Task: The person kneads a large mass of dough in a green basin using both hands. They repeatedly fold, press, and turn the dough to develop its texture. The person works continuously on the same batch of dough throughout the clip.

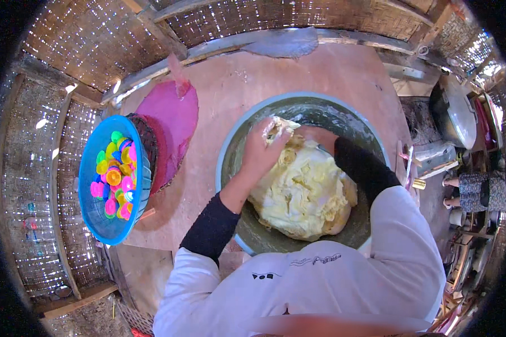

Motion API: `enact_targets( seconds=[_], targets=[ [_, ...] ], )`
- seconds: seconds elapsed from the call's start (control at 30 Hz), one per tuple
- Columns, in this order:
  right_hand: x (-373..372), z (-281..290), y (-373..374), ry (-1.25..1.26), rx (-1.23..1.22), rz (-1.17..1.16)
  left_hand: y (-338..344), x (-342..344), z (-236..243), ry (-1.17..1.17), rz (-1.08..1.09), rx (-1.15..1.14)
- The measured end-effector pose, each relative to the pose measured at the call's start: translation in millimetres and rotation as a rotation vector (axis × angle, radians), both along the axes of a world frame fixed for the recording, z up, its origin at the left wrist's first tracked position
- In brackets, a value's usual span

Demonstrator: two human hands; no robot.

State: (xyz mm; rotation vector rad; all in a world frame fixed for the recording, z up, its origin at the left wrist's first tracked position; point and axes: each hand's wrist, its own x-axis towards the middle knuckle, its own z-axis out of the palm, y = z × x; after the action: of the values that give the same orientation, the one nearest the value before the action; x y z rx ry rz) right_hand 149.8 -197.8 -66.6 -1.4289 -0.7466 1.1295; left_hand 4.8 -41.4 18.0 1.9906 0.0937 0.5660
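A large bowl (227, 185) with a pale rim holds a big lumpy mass of pale yellow dough (301, 196). My left hand (267, 143) is raised over the upper left part of the dough, its fingers curled on a clump of sticky dough that also coats them. Beyond the main mass, at the upper right inside the bowl, my right hand (317, 136) presses into or behind the dough; its fingers are mostly hidden.
Left of the bowl, a blue basin (87, 180) of colourful small plastic moulds rests by a pink sheet (171, 123) on the wooden table (343, 73). Rightward are a large metal pot (458, 112) and another person (483, 191). Woven walls (39, 140) surround the table.
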Motion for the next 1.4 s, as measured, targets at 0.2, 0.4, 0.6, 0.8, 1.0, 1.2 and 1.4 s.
enact_targets(
  seconds=[0.2, 0.4, 0.6, 0.8, 1.0, 1.2, 1.4],
  targets=[
    [-13, -33, 69, -0.086, -0.136, 0.034, 1, 0, 12, -0.157, 0.096, 0.041],
    [-91, -65, 104, -0.54, -0.189, 0.688, 8, -2, -1, -0.199, 0.085, 0.315],
    [-145, 72, 2, -1.054, -0.162, 1.156, 1, -11, -13, 0.065, -0.087, 0.441],
    [-94, 105, -120, -1.0, -0.335, 0.61, -22, -39, -9, 0.504, -0.497, 0.41],
    [-117, 61, -139, -1.344, -0.537, 0.286, -74, -91, -18, 0.266, -0.7, 0.974],
    [-99, 43, -93, -1.43, -0.535, 0.282, -73, -42, -73, 0.48, -0.631, 1.132],
    [-46, -9, -39, -1.347, -0.607, 0.054, -62, 20, -87, 0.684, -0.249, 0.919]
  ],
)
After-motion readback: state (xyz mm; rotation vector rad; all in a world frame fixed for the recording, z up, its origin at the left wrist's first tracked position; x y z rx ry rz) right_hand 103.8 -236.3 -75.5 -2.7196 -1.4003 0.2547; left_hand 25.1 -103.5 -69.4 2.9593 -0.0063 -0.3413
